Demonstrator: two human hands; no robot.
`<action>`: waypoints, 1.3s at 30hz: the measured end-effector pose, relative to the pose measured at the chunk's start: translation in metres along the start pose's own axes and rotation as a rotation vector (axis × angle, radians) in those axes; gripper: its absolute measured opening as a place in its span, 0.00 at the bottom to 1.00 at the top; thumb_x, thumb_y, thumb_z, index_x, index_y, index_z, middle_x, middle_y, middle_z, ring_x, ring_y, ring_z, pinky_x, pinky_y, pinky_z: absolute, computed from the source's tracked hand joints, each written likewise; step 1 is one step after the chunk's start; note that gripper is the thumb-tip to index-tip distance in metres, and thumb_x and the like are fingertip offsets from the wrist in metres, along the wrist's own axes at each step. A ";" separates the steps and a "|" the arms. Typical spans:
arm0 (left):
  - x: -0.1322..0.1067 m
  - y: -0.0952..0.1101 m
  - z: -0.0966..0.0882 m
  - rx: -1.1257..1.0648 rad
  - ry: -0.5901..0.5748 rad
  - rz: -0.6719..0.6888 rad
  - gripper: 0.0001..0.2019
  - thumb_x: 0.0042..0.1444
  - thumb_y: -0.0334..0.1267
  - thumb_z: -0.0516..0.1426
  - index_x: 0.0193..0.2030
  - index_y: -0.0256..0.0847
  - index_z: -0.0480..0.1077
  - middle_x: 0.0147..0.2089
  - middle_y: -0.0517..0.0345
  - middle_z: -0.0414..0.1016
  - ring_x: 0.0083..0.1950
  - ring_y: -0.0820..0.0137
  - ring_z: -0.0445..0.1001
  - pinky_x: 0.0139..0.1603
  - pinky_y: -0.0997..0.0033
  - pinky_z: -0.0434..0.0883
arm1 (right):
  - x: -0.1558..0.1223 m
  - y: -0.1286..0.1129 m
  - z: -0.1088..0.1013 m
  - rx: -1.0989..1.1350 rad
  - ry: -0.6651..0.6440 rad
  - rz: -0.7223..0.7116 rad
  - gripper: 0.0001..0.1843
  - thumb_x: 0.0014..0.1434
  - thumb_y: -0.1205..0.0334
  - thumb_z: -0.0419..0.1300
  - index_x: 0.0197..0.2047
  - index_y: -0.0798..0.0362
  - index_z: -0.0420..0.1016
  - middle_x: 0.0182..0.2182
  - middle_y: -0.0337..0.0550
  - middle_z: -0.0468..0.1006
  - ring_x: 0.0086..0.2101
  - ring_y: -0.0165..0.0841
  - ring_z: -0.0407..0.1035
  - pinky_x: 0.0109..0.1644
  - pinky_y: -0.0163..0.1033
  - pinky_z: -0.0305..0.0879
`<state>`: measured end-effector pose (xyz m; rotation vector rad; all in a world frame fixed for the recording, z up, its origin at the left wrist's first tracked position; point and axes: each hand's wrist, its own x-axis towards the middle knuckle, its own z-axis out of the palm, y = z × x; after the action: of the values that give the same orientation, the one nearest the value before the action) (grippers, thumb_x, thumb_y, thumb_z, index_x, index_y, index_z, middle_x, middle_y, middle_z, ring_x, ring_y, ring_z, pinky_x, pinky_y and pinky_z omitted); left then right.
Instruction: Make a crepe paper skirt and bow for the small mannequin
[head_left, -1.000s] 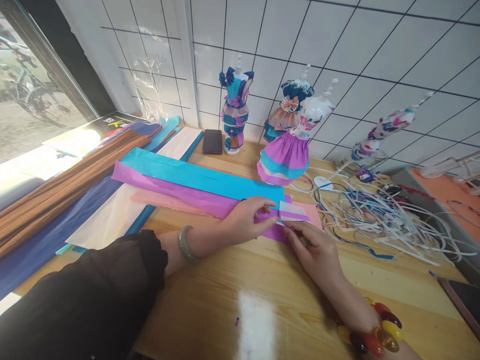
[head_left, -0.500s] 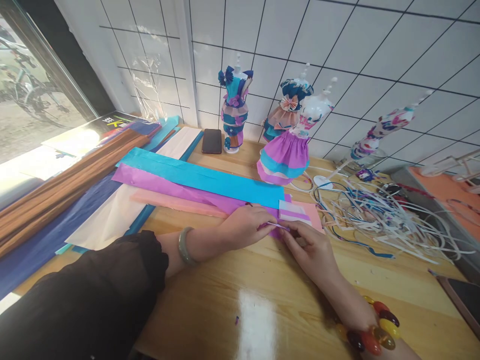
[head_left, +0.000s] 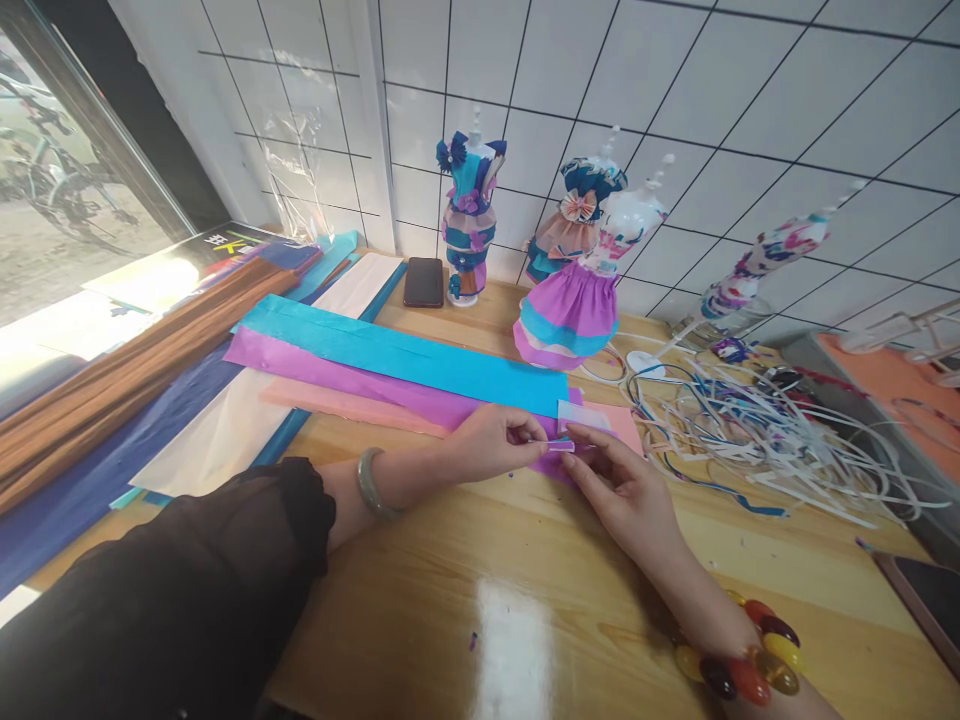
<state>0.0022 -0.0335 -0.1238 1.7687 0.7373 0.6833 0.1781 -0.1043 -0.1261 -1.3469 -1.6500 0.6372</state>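
Note:
My left hand (head_left: 491,442) and my right hand (head_left: 616,488) meet over the near end of a long purple crepe paper strip (head_left: 352,377). Both pinch one small folded piece of purple paper with a white edge (head_left: 561,444), held just above the wooden table (head_left: 525,600). A turquoise strip (head_left: 405,357) lies behind the purple one and a pink strip (head_left: 345,403) lies in front of it. A small white and purple piece (head_left: 581,414) rests just behind my fingers.
Several small dress mannequins stand by the tiled wall, one blue (head_left: 469,215), one with a purple skirt (head_left: 574,305). A dark phone (head_left: 424,282) lies near them. A tangle of white strips (head_left: 757,430) fills the right. Brown, blue and white paper sheets (head_left: 135,400) cover the left.
My hands lifted from the purple strip and drew together. The small folded piece, earlier pressed near the table, is now pinched between both hands slightly higher.

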 end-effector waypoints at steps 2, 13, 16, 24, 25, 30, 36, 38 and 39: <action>0.000 0.000 0.000 0.006 -0.012 0.012 0.11 0.52 0.41 0.55 0.30 0.34 0.71 0.27 0.59 0.72 0.28 0.77 0.65 0.28 0.78 0.62 | 0.000 -0.001 0.000 0.021 -0.017 0.017 0.17 0.56 0.60 0.58 0.49 0.51 0.71 0.42 0.48 0.76 0.33 0.32 0.72 0.35 0.38 0.72; 0.000 0.001 -0.004 -0.070 -0.087 -0.025 0.10 0.51 0.39 0.56 0.32 0.33 0.71 0.30 0.56 0.73 0.30 0.76 0.67 0.31 0.77 0.63 | -0.002 -0.002 0.001 0.014 -0.077 -0.004 0.15 0.57 0.61 0.58 0.48 0.49 0.72 0.34 0.44 0.77 0.30 0.31 0.71 0.33 0.37 0.70; 0.001 0.001 -0.007 -0.117 -0.136 -0.040 0.10 0.50 0.41 0.57 0.32 0.33 0.71 0.30 0.56 0.73 0.31 0.76 0.68 0.31 0.77 0.63 | -0.002 -0.002 0.002 0.038 -0.061 0.022 0.15 0.56 0.59 0.59 0.47 0.51 0.73 0.32 0.43 0.77 0.30 0.31 0.71 0.33 0.37 0.70; 0.002 -0.003 -0.013 -0.204 -0.239 -0.070 0.08 0.48 0.37 0.57 0.33 0.35 0.71 0.30 0.56 0.74 0.32 0.76 0.70 0.33 0.78 0.64 | -0.001 -0.009 0.002 0.103 -0.047 0.133 0.13 0.52 0.59 0.62 0.41 0.52 0.76 0.26 0.40 0.78 0.25 0.29 0.70 0.30 0.34 0.68; 0.003 -0.003 -0.014 -0.198 -0.244 -0.073 0.08 0.48 0.37 0.57 0.33 0.35 0.71 0.30 0.57 0.74 0.32 0.76 0.70 0.32 0.78 0.64 | -0.001 -0.010 0.002 0.114 -0.047 0.143 0.13 0.52 0.59 0.62 0.41 0.52 0.76 0.25 0.40 0.78 0.25 0.29 0.70 0.29 0.34 0.68; 0.005 -0.001 -0.017 -0.152 -0.262 -0.086 0.08 0.49 0.38 0.57 0.33 0.35 0.72 0.30 0.57 0.75 0.31 0.76 0.70 0.31 0.78 0.64 | -0.002 -0.013 0.003 0.197 -0.037 0.234 0.12 0.51 0.57 0.63 0.39 0.52 0.76 0.29 0.42 0.79 0.27 0.30 0.72 0.31 0.35 0.69; 0.007 0.002 -0.020 -0.259 -0.311 -0.136 0.09 0.49 0.38 0.58 0.35 0.34 0.72 0.30 0.55 0.75 0.33 0.74 0.72 0.34 0.76 0.67 | -0.001 -0.009 0.002 0.214 0.001 0.292 0.11 0.50 0.56 0.64 0.37 0.52 0.77 0.27 0.42 0.79 0.26 0.30 0.72 0.32 0.35 0.69; 0.007 0.003 -0.022 -0.289 -0.335 -0.150 0.10 0.49 0.38 0.58 0.35 0.34 0.72 0.32 0.54 0.75 0.33 0.74 0.73 0.35 0.75 0.68 | -0.001 -0.009 0.002 0.223 0.009 0.300 0.11 0.50 0.56 0.64 0.37 0.52 0.77 0.27 0.41 0.79 0.26 0.30 0.72 0.31 0.34 0.68; 0.007 0.004 -0.022 -0.299 -0.343 -0.154 0.10 0.50 0.39 0.58 0.35 0.34 0.72 0.32 0.54 0.76 0.34 0.74 0.73 0.36 0.75 0.68 | -0.001 -0.009 0.002 0.224 0.015 0.303 0.11 0.50 0.56 0.64 0.36 0.52 0.77 0.27 0.41 0.79 0.26 0.30 0.72 0.31 0.34 0.68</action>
<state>-0.0093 -0.0156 -0.1131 1.4856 0.5001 0.3514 0.1719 -0.1076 -0.1203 -1.4411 -1.3277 0.9570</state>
